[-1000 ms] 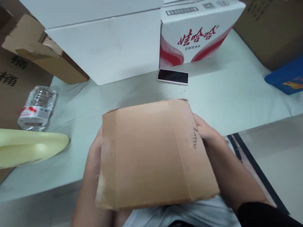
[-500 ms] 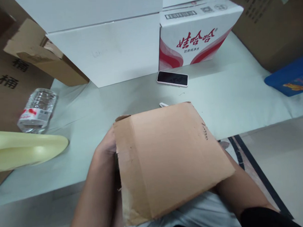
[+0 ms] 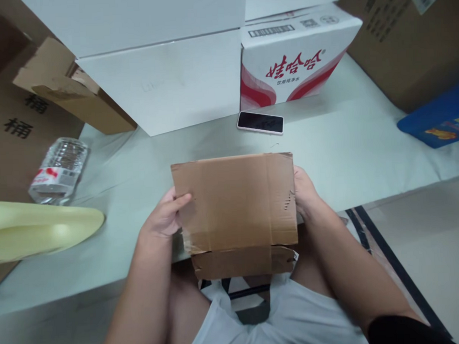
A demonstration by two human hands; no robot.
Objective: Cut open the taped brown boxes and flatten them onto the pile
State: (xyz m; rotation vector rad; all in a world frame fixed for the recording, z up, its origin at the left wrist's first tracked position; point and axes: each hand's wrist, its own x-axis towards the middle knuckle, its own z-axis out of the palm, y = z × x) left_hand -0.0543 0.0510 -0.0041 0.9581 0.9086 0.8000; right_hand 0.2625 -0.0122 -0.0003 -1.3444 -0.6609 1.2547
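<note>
Between my hands is a folded piece of brown cardboard [image 3: 238, 202], creased near both sides, with torn edges and a narrower flap hanging at its lower end. My left hand [image 3: 166, 213] grips its left edge, the thumb lying on the face towards me. At the right edge my right hand [image 3: 304, 192] holds on, its fingers mostly hidden behind the board. The cardboard is over the front edge of the table, above my lap. Beyond it lies a dark-screened phone [image 3: 260, 122].
White cartons [image 3: 162, 89] and a red-and-white water carton [image 3: 293, 69] line the back. At left are a clear bottle [image 3: 59, 170], a pale yellow curved object [image 3: 46, 226] and an opened brown box [image 3: 95, 104]. A blue container [image 3: 434, 124] stands right, beside a large brown carton [image 3: 409, 50].
The cardboard has turned and tilted, so its lower flap now shows. My left thumb has come onto its face, and my right hand has emerged at the right edge.
</note>
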